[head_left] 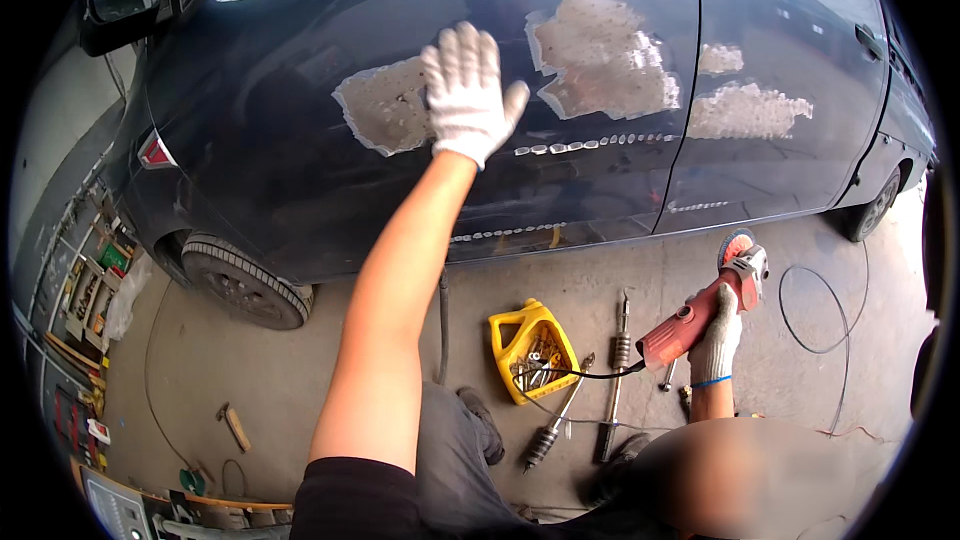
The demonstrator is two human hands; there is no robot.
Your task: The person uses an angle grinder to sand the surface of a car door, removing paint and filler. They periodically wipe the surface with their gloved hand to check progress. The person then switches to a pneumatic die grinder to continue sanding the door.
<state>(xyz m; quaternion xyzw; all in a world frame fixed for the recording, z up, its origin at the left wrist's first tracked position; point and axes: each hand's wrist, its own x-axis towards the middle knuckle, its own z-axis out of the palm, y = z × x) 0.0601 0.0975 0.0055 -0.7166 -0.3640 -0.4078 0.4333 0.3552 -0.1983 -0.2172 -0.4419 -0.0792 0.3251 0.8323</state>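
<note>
My left hand (467, 100), in a white knit glove, lies flat with spread fingers against the dark blue car door (290, 110). It covers the right edge of a bare, sanded metal patch (380, 105). A larger bare patch (605, 60) is just right of it, and a row of small bare spots (590, 144) runs below. My right hand (718, 345), also gloved, grips a red angle grinder (680, 328) held low, in front of the car's lower edge. The grinder's reddish disc (737, 246) points up toward the car, apart from its panel.
A cut-open yellow jug (506, 336) with small metal pieces stands on the floor. Two slide-hammer-like rods (622, 352) lie right of it. A black cord (600, 375) trails from the grinder. A hammer (234, 427) lies left; crowded shelving (88, 290) is beyond.
</note>
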